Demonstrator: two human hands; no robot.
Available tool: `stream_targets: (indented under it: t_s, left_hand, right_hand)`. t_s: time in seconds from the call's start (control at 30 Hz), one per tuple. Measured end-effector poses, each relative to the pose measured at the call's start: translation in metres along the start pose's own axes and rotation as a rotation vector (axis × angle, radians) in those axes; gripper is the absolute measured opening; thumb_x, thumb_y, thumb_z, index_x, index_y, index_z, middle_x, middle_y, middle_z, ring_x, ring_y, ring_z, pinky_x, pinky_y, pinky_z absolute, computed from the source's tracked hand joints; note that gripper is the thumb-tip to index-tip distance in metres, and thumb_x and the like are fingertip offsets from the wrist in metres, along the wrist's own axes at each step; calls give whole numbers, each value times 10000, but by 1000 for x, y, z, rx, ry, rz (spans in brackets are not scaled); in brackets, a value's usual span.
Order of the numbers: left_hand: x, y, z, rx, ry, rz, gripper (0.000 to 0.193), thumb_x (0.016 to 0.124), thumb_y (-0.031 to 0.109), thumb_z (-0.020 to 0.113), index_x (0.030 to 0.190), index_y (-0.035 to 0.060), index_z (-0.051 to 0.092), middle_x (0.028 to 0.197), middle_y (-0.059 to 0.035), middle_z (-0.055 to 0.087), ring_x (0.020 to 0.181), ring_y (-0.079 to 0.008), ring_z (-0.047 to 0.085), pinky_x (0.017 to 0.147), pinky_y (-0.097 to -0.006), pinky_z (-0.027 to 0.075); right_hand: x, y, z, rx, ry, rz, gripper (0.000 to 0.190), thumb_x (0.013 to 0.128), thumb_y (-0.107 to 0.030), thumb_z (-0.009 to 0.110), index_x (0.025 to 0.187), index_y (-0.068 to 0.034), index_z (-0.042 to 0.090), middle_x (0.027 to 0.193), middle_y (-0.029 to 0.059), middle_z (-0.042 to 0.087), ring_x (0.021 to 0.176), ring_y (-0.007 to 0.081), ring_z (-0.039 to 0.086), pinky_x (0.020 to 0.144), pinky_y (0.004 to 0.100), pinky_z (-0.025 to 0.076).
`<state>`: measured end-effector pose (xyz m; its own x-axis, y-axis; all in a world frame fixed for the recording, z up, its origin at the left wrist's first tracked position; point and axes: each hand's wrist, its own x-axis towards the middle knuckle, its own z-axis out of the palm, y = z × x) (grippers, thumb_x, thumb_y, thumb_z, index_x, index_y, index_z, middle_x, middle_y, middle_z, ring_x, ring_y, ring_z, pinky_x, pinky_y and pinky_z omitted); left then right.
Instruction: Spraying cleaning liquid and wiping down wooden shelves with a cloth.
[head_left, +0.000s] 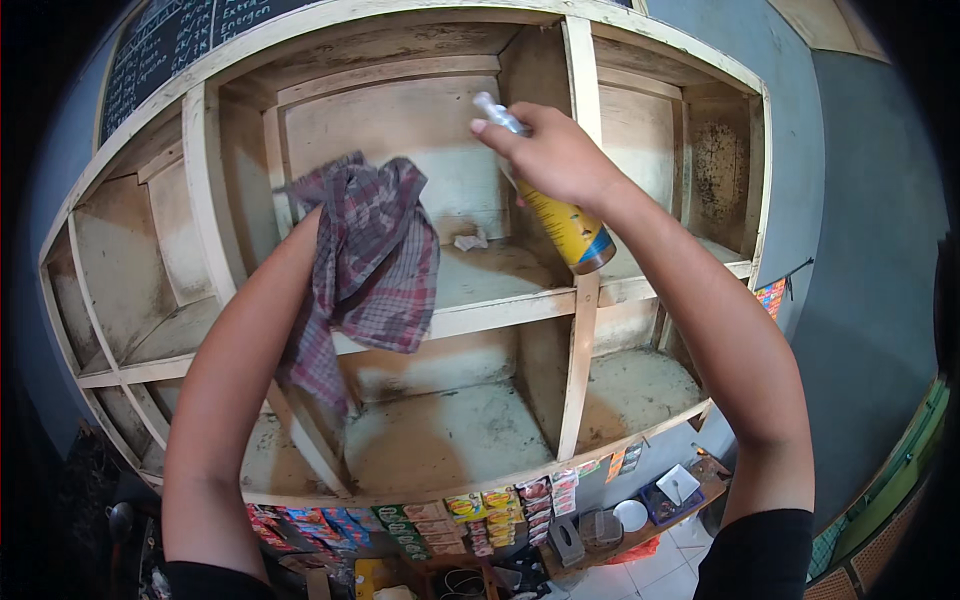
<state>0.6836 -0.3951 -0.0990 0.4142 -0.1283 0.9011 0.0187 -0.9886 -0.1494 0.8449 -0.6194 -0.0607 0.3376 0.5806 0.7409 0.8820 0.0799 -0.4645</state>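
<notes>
A checked cloth (375, 255) in dark red and grey drapes over my left hand (330, 199), which it mostly hides, in front of the upper middle compartment. My right hand (551, 150) is closed around a yellow spray bottle (566, 225) with a pale nozzle, tilted, its nozzle towards the upper left. Behind both hands is a cream-painted wooden shelf unit (502, 307) with dark stains in its compartments. A crumpled white scrap (471, 241) lies on the upper middle shelf, between the cloth and the bottle.
Sachet strips (480, 510) hang below the shelf unit. Lower right, a wooden bench (600, 559) holds a white bowl (631, 515), a clear plastic container (601, 528) and a purple tray (675, 510). A chalkboard (161, 56) with writing is at the upper left. A blue-grey wall (862, 262) stands right.
</notes>
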Motion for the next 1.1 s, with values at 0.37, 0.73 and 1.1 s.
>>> stream_targets:
  t_s: [0.37, 0.73, 1.1]
  left_hand:
    - [15, 3, 114, -319, -462, -212, 351, 954, 202, 537, 1258, 31, 573, 1179, -86, 594, 1064, -199, 560, 961, -306, 430]
    - [32, -71, 140, -642, -906, -464, 343, 957, 190, 541, 1264, 40, 568, 1153, -71, 596, 1007, -167, 574, 915, -279, 454]
    - [14, 55, 86, -652, -907, -191, 257, 883, 142, 587, 1088, -12, 602, 1063, -51, 638, 872, -100, 562, 808, -292, 485]
  right_hand:
    - [0, 11, -14, -2, 19, -286, 561, 883, -417, 602, 1228, 25, 592, 839, 230, 688, 683, 289, 698, 733, 375, 552]
    - [-21, 22, -17, -65, 16, -265, 560, 865, -468, 599, 1116, 32, 631, 861, 211, 686, 810, 339, 683, 800, 393, 526]
    - [-36, 29, -33, 110, -119, -177, 581, 875, -485, 628, 1157, 20, 579, 704, 99, 616, 572, 177, 610, 587, 316, 496]
